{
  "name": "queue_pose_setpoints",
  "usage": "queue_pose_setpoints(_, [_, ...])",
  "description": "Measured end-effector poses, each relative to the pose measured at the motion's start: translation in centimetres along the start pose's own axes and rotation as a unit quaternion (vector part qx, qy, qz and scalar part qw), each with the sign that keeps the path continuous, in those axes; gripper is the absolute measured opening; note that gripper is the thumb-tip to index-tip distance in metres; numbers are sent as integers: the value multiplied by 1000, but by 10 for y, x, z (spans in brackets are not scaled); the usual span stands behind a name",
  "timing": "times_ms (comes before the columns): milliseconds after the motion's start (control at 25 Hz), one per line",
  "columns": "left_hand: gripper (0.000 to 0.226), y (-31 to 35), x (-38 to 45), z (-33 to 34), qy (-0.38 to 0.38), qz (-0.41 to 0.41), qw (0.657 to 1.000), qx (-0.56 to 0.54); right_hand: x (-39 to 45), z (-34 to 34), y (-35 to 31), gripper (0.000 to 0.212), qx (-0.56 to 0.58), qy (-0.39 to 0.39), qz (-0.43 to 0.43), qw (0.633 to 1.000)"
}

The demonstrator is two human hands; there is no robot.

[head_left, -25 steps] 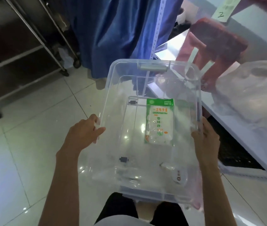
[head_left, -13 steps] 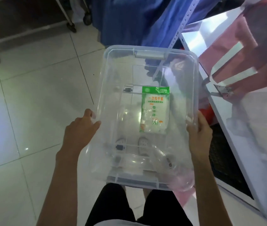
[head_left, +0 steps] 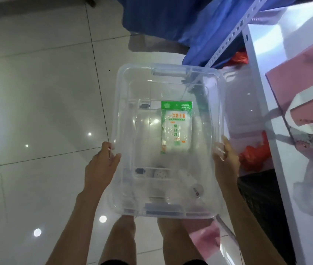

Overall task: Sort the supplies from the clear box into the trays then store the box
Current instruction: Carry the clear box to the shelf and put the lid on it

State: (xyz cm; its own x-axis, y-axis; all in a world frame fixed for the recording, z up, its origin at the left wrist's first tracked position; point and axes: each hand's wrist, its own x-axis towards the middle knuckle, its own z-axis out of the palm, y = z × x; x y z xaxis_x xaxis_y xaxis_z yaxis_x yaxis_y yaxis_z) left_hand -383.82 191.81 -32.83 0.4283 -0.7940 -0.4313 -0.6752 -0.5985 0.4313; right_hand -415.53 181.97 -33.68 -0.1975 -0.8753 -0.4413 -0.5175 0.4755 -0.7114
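I carry a clear plastic box (head_left: 121,96) in front of me above the tiled floor. My left hand (head_left: 100,167) grips its left rim, thumb over the edge. My right hand (head_left: 226,157) grips the right rim, its fingers curled over the wall. Inside the box lies a green-and-white packet of disposable gloves (head_left: 175,129), flat on the bottom near the middle. Through the clear bottom I see my legs and a shoe. A small round label (head_left: 196,190) shows at the box's near right corner.
A glossy white table (head_left: 285,169) with a pink tray or bag (head_left: 308,77) runs along the right. A perforated metal shelf post (head_left: 234,35) and blue cloth (head_left: 180,20) stand ahead. Red plastic bags (head_left: 253,155) lie under the table. Open floor tiles (head_left: 37,111) spread left.
My view has tilted further down toward the floor and the box has come lower and closer. Both hands keep the same hold on the rims; the packet stays put.
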Motion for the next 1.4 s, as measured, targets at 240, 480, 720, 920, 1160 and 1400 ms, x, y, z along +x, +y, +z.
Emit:
queue_pose_setpoints(240, [19,-33,67,92,-22,-36,999,-4,82,60,68,23,-38,0,-43,998])
queue_pose_setpoints(480, [25,-74,125,169,-61,-50,997,6,153,116,130,48,-14,-31,-38,999])
queue_pose_setpoints(720, [32,-101,171,207,-81,-15,997,3,192,157,142,57,-25,-34,-32,999])
queue_pose_setpoints(920, [34,-118,213,228,-84,24,996,-2,232,192,163,51,-58,-16,-28,998])
queue_pose_setpoints(1160, [32,-146,265,258,-63,78,995,21,268,236,197,52,-113,14,-103,988])
queue_pose_setpoints(1400, [36,-152,261,283,-4,93,995,-30,276,253,208,56,-232,71,-143,960])
